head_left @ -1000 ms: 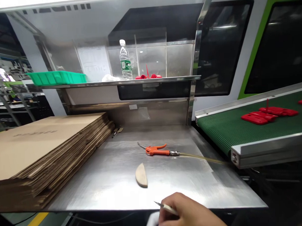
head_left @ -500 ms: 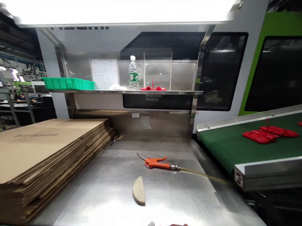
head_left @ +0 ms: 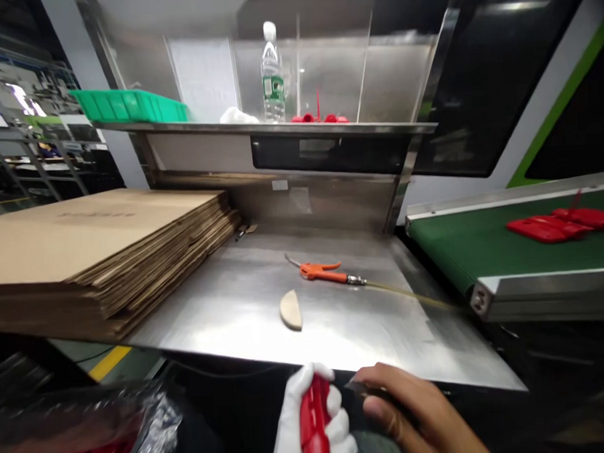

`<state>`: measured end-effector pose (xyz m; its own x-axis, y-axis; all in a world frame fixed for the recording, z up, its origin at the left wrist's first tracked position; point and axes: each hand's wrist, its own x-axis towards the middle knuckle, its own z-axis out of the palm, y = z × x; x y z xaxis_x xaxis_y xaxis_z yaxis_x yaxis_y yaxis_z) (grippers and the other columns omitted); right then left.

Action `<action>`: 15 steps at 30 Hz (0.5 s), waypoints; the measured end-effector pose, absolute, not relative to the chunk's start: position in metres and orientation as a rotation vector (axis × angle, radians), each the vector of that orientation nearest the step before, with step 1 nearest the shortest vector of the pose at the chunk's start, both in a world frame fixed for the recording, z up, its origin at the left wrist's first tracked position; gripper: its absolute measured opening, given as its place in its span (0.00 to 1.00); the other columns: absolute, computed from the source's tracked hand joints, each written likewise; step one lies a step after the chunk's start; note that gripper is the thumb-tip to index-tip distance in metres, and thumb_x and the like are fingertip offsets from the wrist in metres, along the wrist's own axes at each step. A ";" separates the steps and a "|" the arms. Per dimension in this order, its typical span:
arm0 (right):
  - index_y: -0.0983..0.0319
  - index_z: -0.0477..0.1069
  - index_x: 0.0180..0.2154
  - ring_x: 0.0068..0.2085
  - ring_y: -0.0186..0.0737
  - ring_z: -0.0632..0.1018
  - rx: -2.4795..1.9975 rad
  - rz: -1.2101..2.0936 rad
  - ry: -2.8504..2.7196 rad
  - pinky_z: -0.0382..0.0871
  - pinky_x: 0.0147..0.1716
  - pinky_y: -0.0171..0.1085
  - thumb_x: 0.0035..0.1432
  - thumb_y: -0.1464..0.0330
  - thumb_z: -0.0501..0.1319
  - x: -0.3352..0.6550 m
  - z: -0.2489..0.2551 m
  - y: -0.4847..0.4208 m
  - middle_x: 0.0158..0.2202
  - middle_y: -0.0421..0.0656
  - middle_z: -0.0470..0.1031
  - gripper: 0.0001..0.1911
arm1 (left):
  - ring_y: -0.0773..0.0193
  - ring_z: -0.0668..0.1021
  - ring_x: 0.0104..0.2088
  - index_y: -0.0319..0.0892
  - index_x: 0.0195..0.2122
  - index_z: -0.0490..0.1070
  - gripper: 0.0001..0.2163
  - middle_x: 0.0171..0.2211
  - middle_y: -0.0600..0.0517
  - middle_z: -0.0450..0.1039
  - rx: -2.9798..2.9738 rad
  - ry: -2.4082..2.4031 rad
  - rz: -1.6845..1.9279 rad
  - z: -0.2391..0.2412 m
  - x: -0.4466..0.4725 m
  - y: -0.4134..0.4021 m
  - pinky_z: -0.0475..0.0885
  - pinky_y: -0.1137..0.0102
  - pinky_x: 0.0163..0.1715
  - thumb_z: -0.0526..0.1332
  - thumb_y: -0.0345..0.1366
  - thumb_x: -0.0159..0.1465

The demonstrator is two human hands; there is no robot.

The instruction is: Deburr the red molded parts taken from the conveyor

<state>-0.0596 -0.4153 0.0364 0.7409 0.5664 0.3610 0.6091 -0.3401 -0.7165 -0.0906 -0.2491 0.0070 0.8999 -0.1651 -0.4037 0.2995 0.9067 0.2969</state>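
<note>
My left hand (head_left: 290, 414), in a white glove, is wrapped around a red plastic part (head_left: 314, 419) held upright just off the table's front edge. Bare and close by on the right, my right hand (head_left: 415, 408) pinches a small dark tool with a pointed, blade-like tip (head_left: 358, 385). That tip points toward the red part, with a small gap between them; the rest of the tool is hidden by the fingers. Beyond the hands, a beige half-moon piece (head_left: 290, 311) lies on the metal table (head_left: 225, 310). Behind it rests an orange air blow gun (head_left: 327, 273) with a yellowish hose.
Stacked cardboard sheets (head_left: 107, 242) cover the table's left side. At right runs a green conveyor (head_left: 463, 246) carrying red parts (head_left: 547, 228). A shelf (head_left: 202, 128) holds a green tray (head_left: 126, 106) and a water bottle (head_left: 273, 81). A plastic-lined container (head_left: 158, 426) with red parts stands lower left.
The view has tipped downward, so the table and shelf sit higher in the picture. Both hands, the red part and the lower-left container now show much more fully.
</note>
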 end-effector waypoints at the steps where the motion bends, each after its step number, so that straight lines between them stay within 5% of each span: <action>1: 0.51 0.69 0.48 0.39 0.34 0.78 -2.059 -0.053 -0.982 0.71 0.38 0.29 0.71 0.61 0.54 -0.059 0.042 -0.420 0.40 0.36 0.77 0.08 | 0.77 0.54 0.15 0.42 0.37 0.69 0.15 0.21 0.61 0.55 0.339 0.369 -0.274 0.007 -0.087 -0.247 0.51 0.78 0.14 0.64 0.50 0.63; 7: 0.55 0.62 0.57 0.28 0.36 0.76 -2.406 -0.380 -1.365 0.67 0.24 0.34 0.72 0.66 0.50 -0.068 0.063 -0.426 0.33 0.37 0.73 0.14 | 0.76 0.58 0.19 0.47 0.42 0.71 0.16 0.25 0.59 0.56 0.550 0.424 -0.204 0.031 -0.079 -0.247 0.50 0.77 0.17 0.68 0.48 0.58; 15: 0.56 0.66 0.54 0.24 0.35 0.71 -2.450 -0.537 -1.437 0.59 0.20 0.36 0.70 0.70 0.49 -0.073 0.079 -0.422 0.31 0.37 0.69 0.14 | 0.77 0.56 0.14 0.41 0.30 0.73 0.23 0.14 0.61 0.56 0.902 0.274 -0.081 0.035 -0.063 -0.243 0.48 0.76 0.17 0.73 0.55 0.46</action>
<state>-0.0733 -0.4220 0.0790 0.4456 0.7835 0.4331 0.8756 -0.4822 -0.0285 -0.0626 -0.2435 0.0353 0.9621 0.0453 -0.2690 0.1842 0.6195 0.7631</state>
